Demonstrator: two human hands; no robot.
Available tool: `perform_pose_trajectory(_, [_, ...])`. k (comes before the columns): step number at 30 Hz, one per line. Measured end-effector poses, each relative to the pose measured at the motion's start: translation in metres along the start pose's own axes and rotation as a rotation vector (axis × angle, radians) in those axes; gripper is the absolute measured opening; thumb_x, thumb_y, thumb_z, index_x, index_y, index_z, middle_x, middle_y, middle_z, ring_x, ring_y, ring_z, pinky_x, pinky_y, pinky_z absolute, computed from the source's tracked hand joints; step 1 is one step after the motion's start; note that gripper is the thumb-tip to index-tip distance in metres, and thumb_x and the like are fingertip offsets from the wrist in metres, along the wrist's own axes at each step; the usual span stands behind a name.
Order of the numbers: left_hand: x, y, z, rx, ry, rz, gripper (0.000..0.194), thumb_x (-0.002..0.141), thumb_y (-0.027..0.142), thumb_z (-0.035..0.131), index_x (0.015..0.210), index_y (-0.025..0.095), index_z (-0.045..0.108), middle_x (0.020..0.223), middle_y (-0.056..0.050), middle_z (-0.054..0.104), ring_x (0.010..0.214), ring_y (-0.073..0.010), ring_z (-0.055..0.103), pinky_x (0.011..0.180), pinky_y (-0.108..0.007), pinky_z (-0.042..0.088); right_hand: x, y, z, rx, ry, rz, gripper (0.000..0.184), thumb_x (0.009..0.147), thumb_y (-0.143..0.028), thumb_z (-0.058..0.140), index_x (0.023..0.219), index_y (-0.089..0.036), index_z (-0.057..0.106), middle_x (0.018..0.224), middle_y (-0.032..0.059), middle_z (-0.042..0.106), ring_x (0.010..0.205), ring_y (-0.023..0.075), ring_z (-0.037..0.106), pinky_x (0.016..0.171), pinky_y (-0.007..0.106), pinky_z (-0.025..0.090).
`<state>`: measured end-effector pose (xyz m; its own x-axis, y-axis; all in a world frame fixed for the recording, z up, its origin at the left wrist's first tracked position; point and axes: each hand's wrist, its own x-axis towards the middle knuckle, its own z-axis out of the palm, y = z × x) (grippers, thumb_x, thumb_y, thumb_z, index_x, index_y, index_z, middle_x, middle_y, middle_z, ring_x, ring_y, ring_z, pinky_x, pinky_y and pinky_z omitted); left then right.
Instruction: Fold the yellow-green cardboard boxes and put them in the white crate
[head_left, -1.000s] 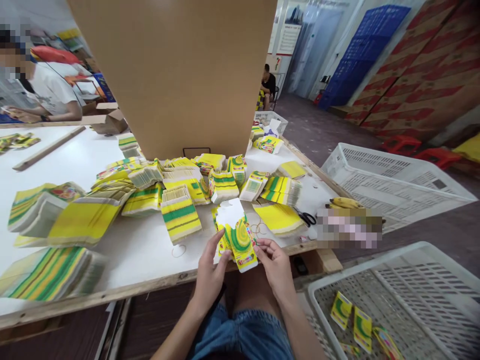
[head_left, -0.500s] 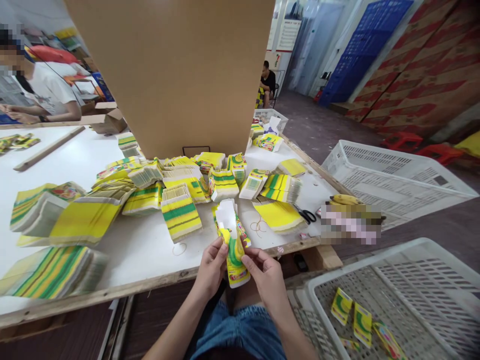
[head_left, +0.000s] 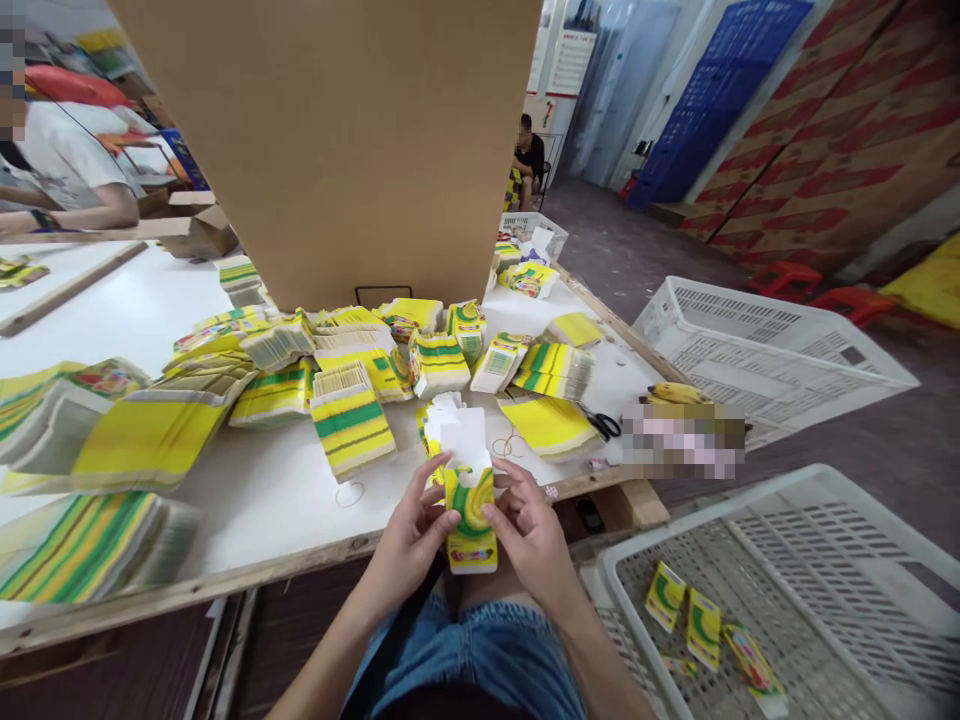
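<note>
A small yellow and green printed carton (head_left: 471, 510) with its white top flap raised is held upright over my lap, at the table's front edge. My left hand (head_left: 412, 525) pinches its left side, thumb on the printed front. On the opposite side my right hand (head_left: 529, 520) grips it the same way. Just behind the carton lie more cartons with white flaps (head_left: 439, 412), partly hidden by it. A bundle of flat cartons (head_left: 351, 420) stands left of them, and a yellow stack (head_left: 547, 425) lies to the right.
Several carton bundles (head_left: 277, 340) cover the white table (head_left: 262, 520) before a tall brown cardboard sheet (head_left: 337, 150). Black-handled scissors (head_left: 604, 422) and bananas (head_left: 675, 394) lie at the right. A white crate (head_left: 817, 490) at my right holds several cartons. Two people sit farther off.
The carton in my hands has turned from tilted and narrow to upright and facing me, its white flap now standing up. Both hands have shifted to its two sides. The view has moved slightly.
</note>
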<state>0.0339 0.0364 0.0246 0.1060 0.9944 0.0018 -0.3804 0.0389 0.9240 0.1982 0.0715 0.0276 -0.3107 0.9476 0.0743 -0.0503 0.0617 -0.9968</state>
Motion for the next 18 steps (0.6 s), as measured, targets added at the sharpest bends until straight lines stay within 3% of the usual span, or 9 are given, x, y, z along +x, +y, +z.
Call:
perform_pose_trajectory(6, [-0.004, 0.002, -0.004, -0.122, -0.141, -0.077, 0.040, 0.084, 0.021, 0.068, 0.118, 0.026, 0.047, 0.104, -0.006, 0.068, 0.088, -0.0199, 0.069, 0.077, -0.029, 0.051, 0.010, -0.020, -0.018, -0.107, -0.223, -0.039, 0.015, 0.092, -0.033, 0.055, 0.098, -0.021, 0.061, 0.086, 0.0017, 0.062, 0.079, 0.0160, 0.059, 0.071, 0.025, 0.047])
perform_pose_trajectory(10, [-0.005, 0.002, -0.002, -0.144, -0.149, -0.129, 0.074, 0.082, 0.023, 0.071, 0.141, 0.033, 0.027, 0.106, -0.007, 0.068, 0.080, -0.0188, 0.069, 0.070, -0.028, 0.051, 0.013, -0.022, -0.022, -0.250, -0.209, -0.067, 0.023, 0.093, -0.036, 0.052, 0.082, -0.019, 0.064, 0.078, 0.0023, 0.064, 0.074, 0.0159, 0.058, 0.068, 0.025, 0.045])
perform_pose_trajectory(12, [-0.003, 0.001, -0.002, -0.148, -0.142, -0.130, 0.080, 0.080, 0.025, 0.073, 0.144, 0.033, 0.025, 0.106, -0.007, 0.069, 0.080, -0.0192, 0.069, 0.070, -0.027, 0.051, 0.015, -0.019, -0.022, -0.252, -0.149, -0.073, 0.020, 0.092, -0.036, 0.054, 0.086, -0.019, 0.064, 0.084, 0.0036, 0.066, 0.079, 0.0171, 0.060, 0.072, 0.027, 0.046])
perform_pose_trajectory(15, [0.001, 0.000, -0.003, -0.108, -0.106, -0.106, 0.058, 0.080, 0.025, 0.072, 0.132, 0.029, 0.045, 0.112, -0.008, 0.067, 0.088, -0.0205, 0.069, 0.077, -0.030, 0.052, 0.018, -0.016, -0.023, -0.143, 0.052, -0.060, 0.022, 0.090, -0.040, 0.057, 0.101, -0.021, 0.057, 0.092, 0.0047, 0.066, 0.081, 0.0176, 0.062, 0.073, 0.028, 0.048])
perform_pose_trajectory(16, [0.003, 0.000, -0.003, -0.077, -0.090, -0.097, 0.054, 0.081, 0.024, 0.071, 0.129, 0.028, 0.047, 0.115, -0.008, 0.066, 0.088, -0.0203, 0.069, 0.077, -0.030, 0.052, 0.018, -0.017, -0.024, -0.110, 0.071, -0.033, 0.026, 0.090, -0.042, 0.056, 0.105, -0.021, 0.056, 0.088, 0.0038, 0.065, 0.078, 0.0172, 0.062, 0.071, 0.028, 0.048])
perform_pose_trajectory(18, [0.004, 0.000, -0.002, -0.006, -0.066, -0.086, 0.053, 0.082, 0.024, 0.070, 0.130, 0.028, 0.048, 0.118, -0.009, 0.065, 0.087, -0.0202, 0.069, 0.074, -0.028, 0.052, 0.019, -0.020, -0.024, -0.084, -0.047, 0.061, 0.032, 0.088, -0.043, 0.057, 0.111, -0.021, 0.055, 0.077, 0.0007, 0.063, 0.073, 0.0171, 0.063, 0.067, 0.027, 0.049])
